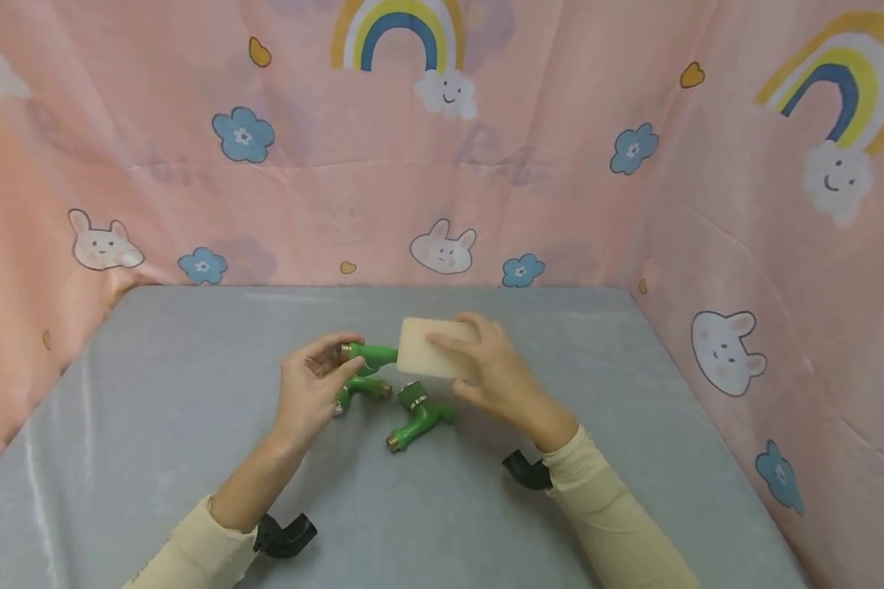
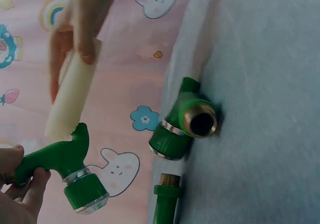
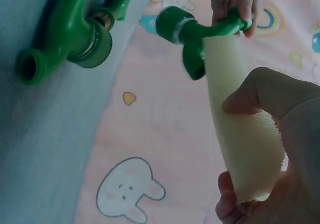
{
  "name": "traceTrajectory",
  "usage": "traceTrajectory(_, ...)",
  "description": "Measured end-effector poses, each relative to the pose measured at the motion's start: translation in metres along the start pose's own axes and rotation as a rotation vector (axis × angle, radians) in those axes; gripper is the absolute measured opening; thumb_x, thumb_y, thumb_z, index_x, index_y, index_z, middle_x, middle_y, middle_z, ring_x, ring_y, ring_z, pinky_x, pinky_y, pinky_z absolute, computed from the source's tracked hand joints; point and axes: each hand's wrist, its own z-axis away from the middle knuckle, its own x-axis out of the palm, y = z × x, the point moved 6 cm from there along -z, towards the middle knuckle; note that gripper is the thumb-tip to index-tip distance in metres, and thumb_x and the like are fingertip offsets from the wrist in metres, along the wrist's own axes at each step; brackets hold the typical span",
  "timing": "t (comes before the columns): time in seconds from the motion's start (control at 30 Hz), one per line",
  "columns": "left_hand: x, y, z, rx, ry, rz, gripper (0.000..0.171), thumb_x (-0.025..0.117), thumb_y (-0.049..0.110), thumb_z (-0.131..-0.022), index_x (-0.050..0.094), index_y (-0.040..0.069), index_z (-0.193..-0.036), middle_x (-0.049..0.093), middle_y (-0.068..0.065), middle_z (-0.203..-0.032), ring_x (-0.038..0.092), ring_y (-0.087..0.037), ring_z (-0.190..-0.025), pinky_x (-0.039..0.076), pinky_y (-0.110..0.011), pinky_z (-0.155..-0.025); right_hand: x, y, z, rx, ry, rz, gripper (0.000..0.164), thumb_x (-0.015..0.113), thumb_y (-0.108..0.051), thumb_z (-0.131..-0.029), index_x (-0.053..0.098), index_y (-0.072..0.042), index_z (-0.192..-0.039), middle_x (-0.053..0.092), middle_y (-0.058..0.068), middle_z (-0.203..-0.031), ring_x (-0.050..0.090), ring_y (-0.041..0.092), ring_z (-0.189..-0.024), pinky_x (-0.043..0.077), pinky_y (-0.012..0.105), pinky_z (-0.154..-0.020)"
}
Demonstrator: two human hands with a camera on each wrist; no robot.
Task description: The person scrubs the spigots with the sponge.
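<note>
Two bare hands are in shot, the left hand (image 1: 313,388) just left of centre frame and the right hand (image 1: 497,372) just right of it, no gloves, no rings showing. Both arms wear pale cream long sleeves (image 1: 611,515), snug at the cuffs. Under each wrist sits a black curved camera mount (image 1: 286,536), lower left and lower centre-right.

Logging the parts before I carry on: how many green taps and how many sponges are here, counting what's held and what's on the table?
Green taps: 3, one held up in the left hand as held tap, plus near tap and far tap lying on the grey table.
Sponges: 1, the cream sponge gripped by the right hand.
Total: 4.
</note>
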Motion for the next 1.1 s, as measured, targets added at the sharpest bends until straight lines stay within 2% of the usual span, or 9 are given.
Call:
traceTrajectory(0.1,0.004,0.004,0.002,0.072,-0.002,-0.034,0.024,0.071,-0.005,-0.09,0.071,-0.003,-0.114,0.074,-0.02,-0.111,0.071,-0.014,-0.091,0.058,-0.018,-0.087,-0.001,-0.002,0.002,-0.032,0.017,-0.018,0.065,0.075,-0.001,-0.075,0.065,-0.023,-0.136,0.05,0.019,-0.139,0.049,0.038,-0.121,0.053,0.048,-0.086)
traceTrajectory(0.23,0.008,0.005,0.005,0.115,-0.011,-0.027,0.025,0.071,-0.006,-0.089,0.07,-0.006,-0.114,0.073,-0.023,-0.111,0.072,-0.016,-0.091,0.059,-0.019,-0.085,0.004,-0.01,0.003,-0.101,0.016,-0.069,0.065,0.074,-0.004,-0.077,0.063,-0.024,-0.139,0.049,0.018,-0.139,0.048,0.036,-0.123,0.053,0.046,-0.089)
traceTrajectory(0.33,0.007,0.003,0.006,0.091,-0.02,0.002,0.026,0.072,-0.003,-0.089,0.07,-0.006,-0.115,0.071,-0.023,-0.114,0.071,-0.012,-0.092,0.059,-0.017,-0.084,0.01,-0.011,0.003,-0.105,0.0,-0.083,0.066,0.073,-0.003,-0.078,0.062,-0.023,-0.14,0.048,0.019,-0.14,0.048,0.037,-0.124,0.054,0.046,-0.089)
traceTrajectory(0.43,0.005,0.0,0.005,0.046,-0.02,0.024,0.027,0.073,-0.001,-0.09,0.071,-0.002,-0.117,0.07,-0.023,-0.12,0.07,-0.006,-0.096,0.057,-0.016,-0.084,0.01,-0.007,0.003,-0.077,0.027,-0.122,0.067,0.073,0.003,-0.076,0.064,-0.02,-0.137,0.048,0.021,-0.139,0.048,0.038,-0.123,0.054,0.048,-0.09)
traceTrajectory(0.57,0.003,-0.004,0.003,0.002,-0.05,0.048,0.03,0.072,0.001,-0.092,0.07,0.0,-0.122,0.073,-0.013,-0.12,0.07,-0.003,-0.095,0.058,-0.017,-0.082,0.008,-0.01,0.001,-0.114,0.068,-0.167,0.065,0.075,0.002,-0.075,0.065,-0.019,-0.136,0.048,0.02,-0.138,0.048,0.038,-0.124,0.054,0.048,-0.09)
traceTrajectory(0.7,0.004,-0.006,0.002,-0.043,-0.092,0.111,0.032,0.069,0.001,-0.093,0.066,-0.005,-0.125,0.077,0.005,-0.106,0.072,-0.005,-0.09,0.06,-0.023,-0.082,0.014,-0.017,-0.001,-0.167,0.056,-0.174,0.064,0.076,-0.001,-0.078,0.063,-0.019,-0.138,0.047,0.019,-0.14,0.047,0.038,-0.126,0.055,0.045,-0.089)
traceTrajectory(0.87,0.001,-0.005,0.0,-0.049,-0.081,0.114,0.029,0.069,0.001,-0.094,0.066,-0.005,-0.122,0.074,0.019,-0.101,0.071,-0.006,-0.093,0.06,-0.022,-0.083,0.017,-0.013,-0.002,-0.115,0.046,-0.138,0.068,0.077,0.005,-0.075,0.064,-0.019,-0.137,0.048,0.021,-0.14,0.047,0.04,-0.126,0.057,0.047,-0.087)
traceTrajectory(0.97,-0.002,-0.001,-0.002,-0.02,-0.045,0.091,0.026,0.069,-0.001,-0.093,0.068,-0.003,-0.119,0.074,0.014,-0.105,0.071,-0.007,-0.095,0.059,-0.019,-0.082,0.014,-0.006,-0.002,-0.078,0.036,-0.076,0.068,0.08,0.005,-0.074,0.066,-0.021,-0.135,0.049,0.022,-0.14,0.048,0.042,-0.125,0.057,0.049,-0.087)
traceTrajectory(1.1,-0.002,0.004,-0.003,0.044,-0.033,0.065,0.026,0.068,-0.006,-0.092,0.069,-0.003,-0.117,0.074,-0.008,-0.113,0.07,-0.008,-0.093,0.058,-0.018,-0.085,0.008,0.004,-0.002,-0.055,0.004,-0.039,0.066,0.08,0.001,-0.075,0.066,-0.021,-0.135,0.049,0.023,-0.141,0.048,0.043,-0.125,0.056,0.051,-0.088)
